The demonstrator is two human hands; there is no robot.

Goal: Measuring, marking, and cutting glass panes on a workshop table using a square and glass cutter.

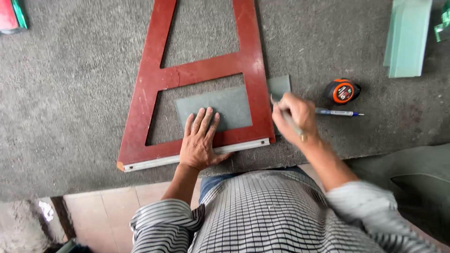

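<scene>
Clenched around a slim tool, my right hand (294,116) hovers at the right edge of the red wooden T-square (197,75); the tool (287,117) is blurred, so I cannot tell its tip or kind for sure (it looks like a thin cutter or marker). My left hand (199,140) lies flat and spread, fingers pressing on the glass pane (220,107) and palm over the square's lower bar with its metal strip (187,157).

Judging from how things lie, the setup is done: the pane sits on the grey carpeted bench (70,103), the square is laid over it, and one vertical arm crosses the pane, leaving a small strip of glass (280,85) showing on its right. I see no line scored on the glass, though it is too fine to tell here. The pass along the arm's edge seems to be what remains.

That small strip lies just above the right hand, close to the tool's upper end. An orange tape measure (342,91) and a blue pen (338,112) lie just to the right, apart from the hand. More pale green glass sheets (407,37) rest farther off.
</scene>
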